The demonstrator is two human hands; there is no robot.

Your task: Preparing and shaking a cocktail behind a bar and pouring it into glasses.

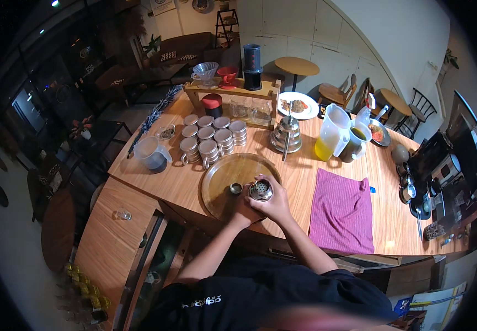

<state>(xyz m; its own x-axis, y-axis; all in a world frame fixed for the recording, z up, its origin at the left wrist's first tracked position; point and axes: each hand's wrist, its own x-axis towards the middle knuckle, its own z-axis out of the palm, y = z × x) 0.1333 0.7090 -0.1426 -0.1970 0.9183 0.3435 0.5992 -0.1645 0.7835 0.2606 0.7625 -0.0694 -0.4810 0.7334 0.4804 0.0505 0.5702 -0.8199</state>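
Observation:
Both my hands are wrapped round a steel cocktail shaker (260, 190), its perforated strainer top facing up and uncapped. My left hand (242, 208) grips its left side, low down. On the right side my right hand (276, 199) holds it near the strainer, fingers curled about the metal. Just left of the shaker, a small round steel cap (235, 188) lies on a round wooden tray (216, 171). The shaker's lower body is hidden by my hands.
Several stacked mugs (208, 146) and a plastic jug (153, 154) stand left. Behind the tray is a steel kettle (286, 135). Right are a jug of yellow liquid (331, 135), a dark-filled jug (354, 142) and a purple cloth (342, 212). A dripper stand (194, 96) is at the back.

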